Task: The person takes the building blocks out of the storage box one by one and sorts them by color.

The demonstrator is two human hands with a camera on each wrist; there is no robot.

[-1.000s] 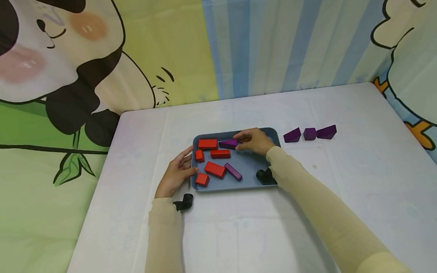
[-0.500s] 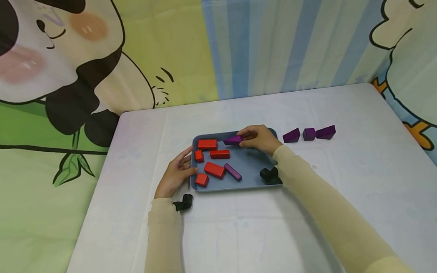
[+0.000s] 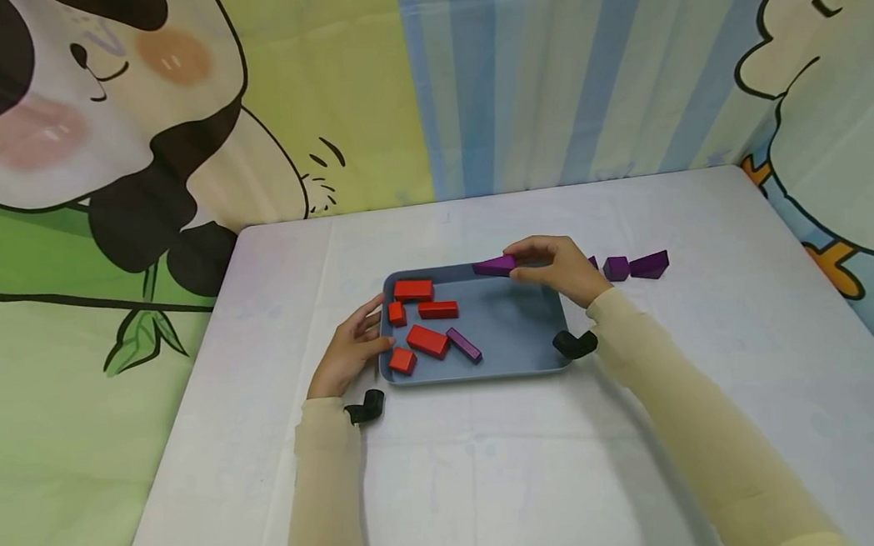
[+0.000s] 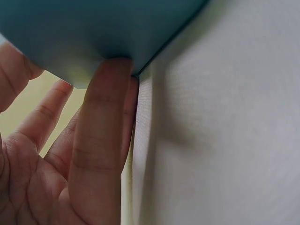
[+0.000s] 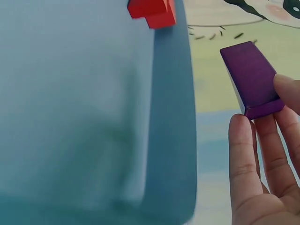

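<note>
My right hand pinches a purple wedge-shaped block between thumb and fingertips, above the far rim of the grey-blue tray. In the right wrist view this purple block hangs off the tray's side, held at one end. My left hand rests against the tray's left side; in the left wrist view its straight thumb presses the outer wall. Inside the tray lie several red blocks, among them a large one, and a thin purple bar.
On the white table, right of the tray, stand a purple cube-like block and a purple wedge. Another purple piece is mostly hidden behind my right hand. A patterned cloth backdrop rises behind the table's far edge.
My right hand has lifted the purple wedge block from beside the red blocks and carried it right, to the tray's far rim. My left hand has stayed at the tray's left side.
</note>
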